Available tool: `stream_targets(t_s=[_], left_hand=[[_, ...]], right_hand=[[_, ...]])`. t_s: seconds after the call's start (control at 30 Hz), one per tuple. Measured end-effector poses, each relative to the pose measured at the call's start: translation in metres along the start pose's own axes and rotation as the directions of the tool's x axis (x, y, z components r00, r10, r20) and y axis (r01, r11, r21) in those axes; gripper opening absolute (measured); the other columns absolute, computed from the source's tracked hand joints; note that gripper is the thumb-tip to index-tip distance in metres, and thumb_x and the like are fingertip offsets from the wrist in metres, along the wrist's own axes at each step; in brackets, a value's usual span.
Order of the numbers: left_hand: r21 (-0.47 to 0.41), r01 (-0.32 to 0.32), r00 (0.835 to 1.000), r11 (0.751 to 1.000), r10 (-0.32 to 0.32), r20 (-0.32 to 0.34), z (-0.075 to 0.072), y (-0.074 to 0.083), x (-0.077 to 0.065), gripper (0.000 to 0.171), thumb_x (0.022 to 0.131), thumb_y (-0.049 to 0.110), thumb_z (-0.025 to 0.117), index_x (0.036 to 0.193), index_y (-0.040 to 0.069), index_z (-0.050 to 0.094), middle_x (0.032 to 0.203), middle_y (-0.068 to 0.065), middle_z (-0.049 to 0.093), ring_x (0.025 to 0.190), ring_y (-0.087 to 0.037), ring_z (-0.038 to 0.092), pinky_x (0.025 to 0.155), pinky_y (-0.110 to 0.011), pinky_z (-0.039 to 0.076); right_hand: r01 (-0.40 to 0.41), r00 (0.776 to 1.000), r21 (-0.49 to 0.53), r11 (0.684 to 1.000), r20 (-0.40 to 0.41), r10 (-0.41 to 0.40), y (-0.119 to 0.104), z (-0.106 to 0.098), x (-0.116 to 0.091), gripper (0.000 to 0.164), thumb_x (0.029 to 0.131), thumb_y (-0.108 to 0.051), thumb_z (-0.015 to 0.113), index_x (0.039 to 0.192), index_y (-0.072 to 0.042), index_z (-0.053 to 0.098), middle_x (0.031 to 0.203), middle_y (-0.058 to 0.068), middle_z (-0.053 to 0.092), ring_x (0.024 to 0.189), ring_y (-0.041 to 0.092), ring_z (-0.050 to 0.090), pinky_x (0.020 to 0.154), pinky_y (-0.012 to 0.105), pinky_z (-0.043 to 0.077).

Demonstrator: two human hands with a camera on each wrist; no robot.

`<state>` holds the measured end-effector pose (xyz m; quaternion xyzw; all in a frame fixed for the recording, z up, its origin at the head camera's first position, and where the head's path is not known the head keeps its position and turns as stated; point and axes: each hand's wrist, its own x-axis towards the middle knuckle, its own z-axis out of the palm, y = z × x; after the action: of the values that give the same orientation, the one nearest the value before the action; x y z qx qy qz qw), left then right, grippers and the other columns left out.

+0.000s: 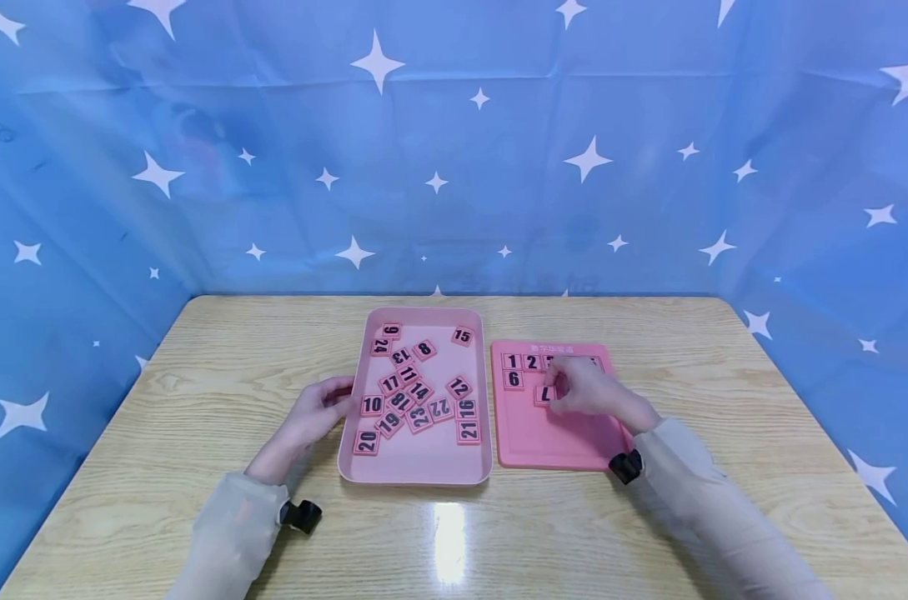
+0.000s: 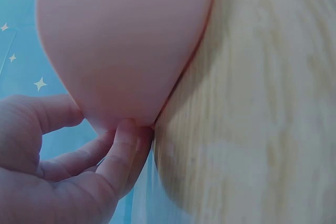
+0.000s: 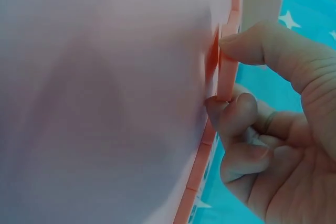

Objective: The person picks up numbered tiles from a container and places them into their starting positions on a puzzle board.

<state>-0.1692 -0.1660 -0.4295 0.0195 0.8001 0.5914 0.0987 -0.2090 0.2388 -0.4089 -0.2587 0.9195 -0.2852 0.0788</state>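
Head view: right hand [image 1: 584,387] pinches tile 7 [image 1: 544,395] at its fingertips [image 3: 231,44]; relaxed left hand [image 1: 311,417] touches tray [image 1: 416,464].

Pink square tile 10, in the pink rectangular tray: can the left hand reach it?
Probably yes: nothing covers tile 10, and the left hand touches the tray on that side.

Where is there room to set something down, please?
The woodgrain table is bare in front of the pink rectangular tray and, beyond the pale right sleeve, right of the flat pink board. Pink numbered tiles crowd the tray's middle.
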Motion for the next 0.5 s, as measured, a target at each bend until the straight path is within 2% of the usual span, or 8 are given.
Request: stream_targets(t_s=[0.13, 0.3, 0.4, 0.5], left_hand=[[0.003, -0.001, 1.000, 1.000, 0.001, -0.004, 0.000, 0.000, 0.000, 0.040, 0.090, -0.002, 0.054, 0.126, -0.016, 0.046, 0.117, -0.031, 0.055, 0.102, -0.032, 0.056, 0.076, -0.017, 0.048], [0.012, -0.001, 1.000, 1.000, 0.001, -0.011, 0.001, 0.000, 0.000, 0.040, 0.089, -0.002, 0.054, 0.126, -0.016, 0.046, 0.116, -0.031, 0.055, 0.103, -0.033, 0.056, 0.076, -0.016, 0.047], [0.011, 0.001, 1.000, 1.000, -0.001, -0.010, 0.001, 0.000, 0.001, 0.040, 0.089, -0.002, 0.054, 0.126, -0.016, 0.046, 0.117, -0.031, 0.055, 0.104, -0.033, 0.056, 0.077, -0.017, 0.047], [0.012, 0.004, 1.000, 1.000, -0.004, -0.009, 0.001, 0.000, 0.001, 0.040, 0.090, -0.001, 0.054, 0.127, -0.015, 0.046, 0.118, -0.031, 0.055, 0.105, -0.033, 0.055, 0.078, -0.017, 0.047]], right_hand=[[-0.051, 0.999, -0.033, 0.998, 0.018, 0.052, -0.004, 0.000, 0.000, 0.024, 0.064, 0.000, 0.074, 0.079, -0.001, 0.056, 0.070, 0.004, 0.055, 0.064, 0.013, 0.048, 0.059, 0.025, 0.043], [-0.110, 0.994, -0.058, 0.992, 0.020, 0.111, -0.009, -0.005, 0.000, 0.027, 0.069, -0.013, 0.081, 0.079, -0.002, 0.059, 0.073, 0.004, 0.057, 0.066, 0.014, 0.050, 0.062, 0.027, 0.044], [-0.035, 0.999, -0.061, 0.997, 0.030, 0.037, -0.010, -0.009, 0.000, 0.032, 0.067, -0.011, 0.082, 0.090, 0.001, 0.063, 0.081, 0.007, 0.062, 0.069, 0.018, 0.054, 0.064, 0.028, 0.046], [0.079, 0.995, -0.047, 0.996, 0.071, -0.076, -0.009, -0.010, 0.001, 0.037, 0.066, 0.000, 0.079, 0.100, 0.002, 0.064, 0.087, 0.009, 0.063, 0.070, 0.019, 0.056, 0.063, 0.027, 0.046]])
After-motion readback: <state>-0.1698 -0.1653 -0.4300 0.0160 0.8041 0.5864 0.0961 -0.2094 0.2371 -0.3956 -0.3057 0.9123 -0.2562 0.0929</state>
